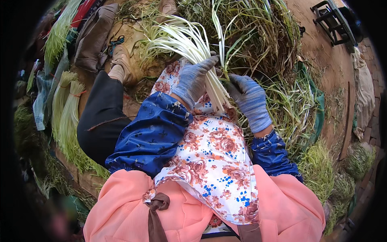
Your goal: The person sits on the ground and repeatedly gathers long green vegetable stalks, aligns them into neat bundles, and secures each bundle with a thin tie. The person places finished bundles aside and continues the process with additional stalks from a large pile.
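My left hand, in a grey-blue knit glove, is closed around a bunch of pale blanched stalks, whose cut ends point down over my lap. To its right, my right hand, in a matching glove, pinches the base of a green-leaved plant between thumb and fingers. That plant stands upright beside the bunch, its leaves spreading upward. A floral apron covers my lap under both hands. Just beyond them rises a heap of uncleaned leafy plants.
Tied bundles of pale stalks lie at the left, with another bundle at the upper left. My shoe rests near a brown folded sack. A dark metal frame stands at the upper right. Loose trimmings lie at the right.
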`<state>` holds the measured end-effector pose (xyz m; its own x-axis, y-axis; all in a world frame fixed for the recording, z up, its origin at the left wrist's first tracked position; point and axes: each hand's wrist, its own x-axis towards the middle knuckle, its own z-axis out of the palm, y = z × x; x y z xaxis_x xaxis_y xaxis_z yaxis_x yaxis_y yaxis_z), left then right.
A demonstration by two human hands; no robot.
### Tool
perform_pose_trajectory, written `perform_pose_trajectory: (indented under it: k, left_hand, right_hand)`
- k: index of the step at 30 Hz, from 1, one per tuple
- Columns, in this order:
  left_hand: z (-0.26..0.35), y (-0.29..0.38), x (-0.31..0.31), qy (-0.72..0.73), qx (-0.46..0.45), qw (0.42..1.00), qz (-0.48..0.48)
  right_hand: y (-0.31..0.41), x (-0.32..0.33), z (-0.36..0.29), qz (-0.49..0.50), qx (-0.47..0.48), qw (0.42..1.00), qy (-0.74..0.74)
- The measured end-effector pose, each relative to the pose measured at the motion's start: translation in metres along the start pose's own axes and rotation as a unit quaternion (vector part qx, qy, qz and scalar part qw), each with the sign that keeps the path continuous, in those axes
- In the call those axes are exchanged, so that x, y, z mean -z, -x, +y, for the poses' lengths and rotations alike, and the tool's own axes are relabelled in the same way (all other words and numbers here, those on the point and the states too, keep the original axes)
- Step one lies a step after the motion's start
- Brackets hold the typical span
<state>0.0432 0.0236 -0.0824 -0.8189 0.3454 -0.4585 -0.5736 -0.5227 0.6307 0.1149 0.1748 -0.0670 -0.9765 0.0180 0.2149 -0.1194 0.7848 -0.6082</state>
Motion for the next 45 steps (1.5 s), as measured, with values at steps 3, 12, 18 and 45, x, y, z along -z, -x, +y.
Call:
perform_pose_trajectory:
  k: [3,12,18,45]
  left_hand:
    - [-0.006,-0.003,0.007,-0.042,0.005,0.998,-0.049]
    - [-0.001,0.008,0.006,-0.13,-0.007,0.99,-0.045]
    - [0.003,0.004,0.001,-0.067,-0.014,0.997,-0.027]
    - [0.034,0.011,0.023,0.1,0.024,0.978,-0.181]
  right_hand:
    - [0.008,-0.01,-0.002,-0.021,-0.026,0.999,-0.026]
    - [-0.007,-0.021,-0.005,-0.067,-0.277,0.778,-0.56]
    - [-0.005,-0.019,-0.004,0.036,-0.231,0.828,-0.509]
    - [-0.177,0.003,0.086,-0.123,-0.195,0.971,-0.058]
